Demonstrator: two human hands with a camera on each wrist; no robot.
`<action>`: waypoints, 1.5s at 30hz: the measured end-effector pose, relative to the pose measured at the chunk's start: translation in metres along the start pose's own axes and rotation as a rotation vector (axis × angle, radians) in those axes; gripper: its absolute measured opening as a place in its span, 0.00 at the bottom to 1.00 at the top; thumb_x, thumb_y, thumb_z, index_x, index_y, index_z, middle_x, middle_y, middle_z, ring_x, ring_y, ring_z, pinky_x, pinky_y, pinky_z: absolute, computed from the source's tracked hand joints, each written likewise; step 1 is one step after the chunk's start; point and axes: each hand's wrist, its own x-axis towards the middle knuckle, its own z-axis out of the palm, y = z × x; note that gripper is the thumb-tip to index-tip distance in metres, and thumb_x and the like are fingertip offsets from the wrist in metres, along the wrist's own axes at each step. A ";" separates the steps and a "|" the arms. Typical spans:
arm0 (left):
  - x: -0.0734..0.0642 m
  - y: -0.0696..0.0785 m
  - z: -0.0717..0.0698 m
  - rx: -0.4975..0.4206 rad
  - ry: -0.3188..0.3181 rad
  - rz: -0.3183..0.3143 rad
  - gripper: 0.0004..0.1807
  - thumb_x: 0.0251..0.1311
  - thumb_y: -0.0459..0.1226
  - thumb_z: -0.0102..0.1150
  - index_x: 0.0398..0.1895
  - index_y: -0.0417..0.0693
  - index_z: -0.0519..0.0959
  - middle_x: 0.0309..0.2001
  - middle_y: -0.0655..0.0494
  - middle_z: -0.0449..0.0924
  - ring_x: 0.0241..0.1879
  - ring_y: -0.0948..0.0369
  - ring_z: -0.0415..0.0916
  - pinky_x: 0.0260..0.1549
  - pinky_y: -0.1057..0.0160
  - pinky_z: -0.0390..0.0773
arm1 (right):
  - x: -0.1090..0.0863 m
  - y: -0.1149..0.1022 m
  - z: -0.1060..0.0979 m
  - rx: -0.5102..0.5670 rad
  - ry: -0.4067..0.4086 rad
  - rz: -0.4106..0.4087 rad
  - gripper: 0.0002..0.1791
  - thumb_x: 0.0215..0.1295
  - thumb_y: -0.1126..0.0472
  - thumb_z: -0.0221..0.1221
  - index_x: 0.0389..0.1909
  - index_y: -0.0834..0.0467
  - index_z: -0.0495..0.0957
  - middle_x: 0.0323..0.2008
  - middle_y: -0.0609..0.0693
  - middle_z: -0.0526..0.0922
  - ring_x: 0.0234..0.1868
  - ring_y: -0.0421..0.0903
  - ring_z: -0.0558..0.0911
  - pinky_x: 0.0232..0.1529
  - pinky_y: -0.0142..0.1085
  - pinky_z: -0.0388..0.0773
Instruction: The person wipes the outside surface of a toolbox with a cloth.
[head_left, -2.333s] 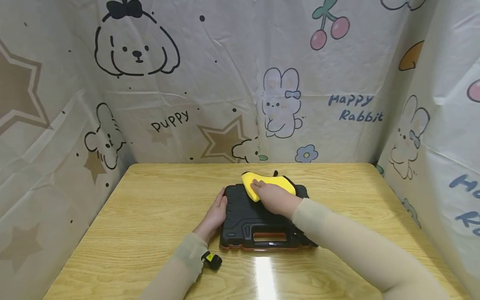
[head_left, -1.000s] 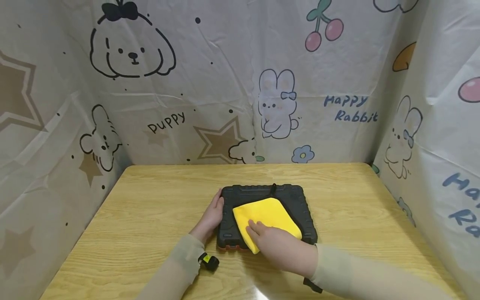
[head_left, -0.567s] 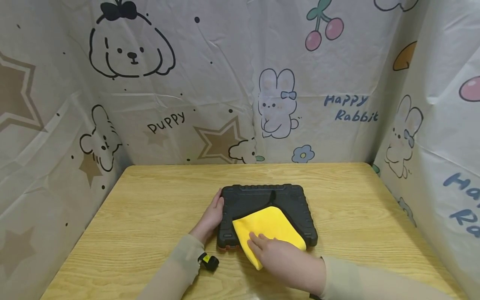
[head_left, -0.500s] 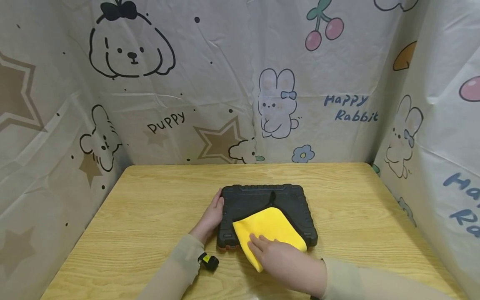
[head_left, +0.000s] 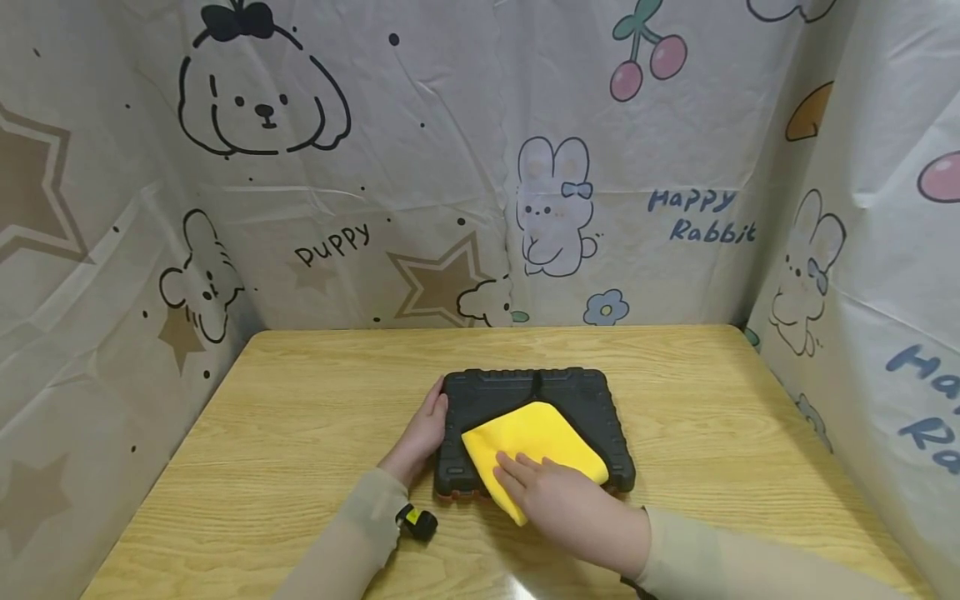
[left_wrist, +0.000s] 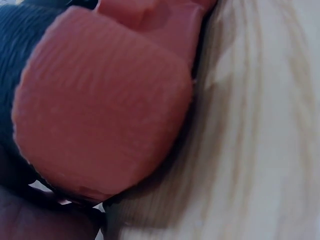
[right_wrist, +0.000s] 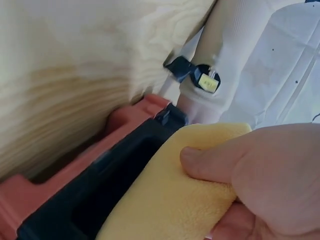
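A black plastic carrying case (head_left: pixel 495 390) with an orange-red lower half lies flat on the wooden table. Over its lid is a folded yellow cloth (head_left: pixel 525 429) with black edging and a black loop at its far corner. My right hand (head_left: pixel 573 508) pinches the cloth's near part, fingers on top; the right wrist view shows the thumb (right_wrist: pixel 205 162) against its other face. The cloth hangs past the case's front edge and hides the handle. My left hand (head_left: pixel 420 433) rests along the case's left side with fingers straight. In the left wrist view, the orange-red case corner (left_wrist: pixel 100 105) fills much of the frame.
The table (head_left: pixel 315 400) extends around the case. Printed cloth walls (head_left: pixel 435 183) enclose it at the back and both sides. A small black camera (head_left: pixel 420 523) is strapped to the left wrist.
Across the earlier frames my right hand brought the cloth from the lid's far part toward the front edge. Since the latest earlier frame it has slid slightly back and left. The left hand stays put.
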 end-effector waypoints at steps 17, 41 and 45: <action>0.000 0.003 0.000 -0.005 0.000 0.016 0.31 0.84 0.45 0.28 0.85 0.53 0.44 0.84 0.43 0.44 0.83 0.43 0.39 0.80 0.40 0.42 | 0.026 0.055 0.000 0.389 -0.057 0.154 0.27 0.73 0.74 0.55 0.72 0.61 0.72 0.72 0.56 0.74 0.70 0.53 0.77 0.60 0.41 0.82; 0.000 0.002 -0.001 0.052 0.019 0.054 0.30 0.84 0.43 0.29 0.85 0.49 0.46 0.83 0.41 0.45 0.82 0.41 0.41 0.80 0.39 0.44 | 0.056 0.122 0.022 0.436 -0.026 0.254 0.25 0.76 0.72 0.48 0.72 0.65 0.71 0.71 0.61 0.73 0.72 0.57 0.74 0.72 0.49 0.72; 0.001 0.001 -0.001 0.054 0.018 0.060 0.30 0.84 0.43 0.29 0.85 0.48 0.46 0.83 0.40 0.46 0.82 0.41 0.41 0.80 0.39 0.45 | 0.058 0.123 0.023 0.445 -0.031 0.266 0.24 0.77 0.71 0.47 0.72 0.65 0.70 0.71 0.61 0.73 0.72 0.56 0.73 0.73 0.49 0.70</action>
